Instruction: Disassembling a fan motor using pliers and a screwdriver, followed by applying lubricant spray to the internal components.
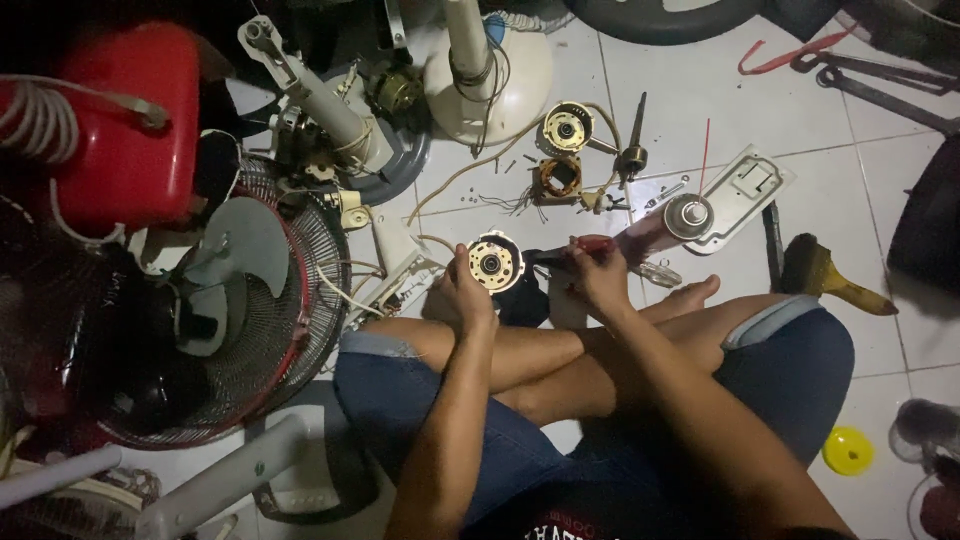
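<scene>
On the tiled floor [700,90] in front of the crossed legs, the left hand [466,290] was closed around the round fan motor [494,262], its fingers wrapped along the left edge so the brass-coloured face pointed up. Just to the right, the right hand [598,275] was clenched on a red-handled screwdriver [580,247], whose dark shaft reached toward the motor's right side; whether the tip touched it could not be told. A second motor half [567,127] and a copper-wound stator [560,178] lay farther out, with a spray can [668,225] near the right hand and a fan grille [290,300] at the left.
</scene>
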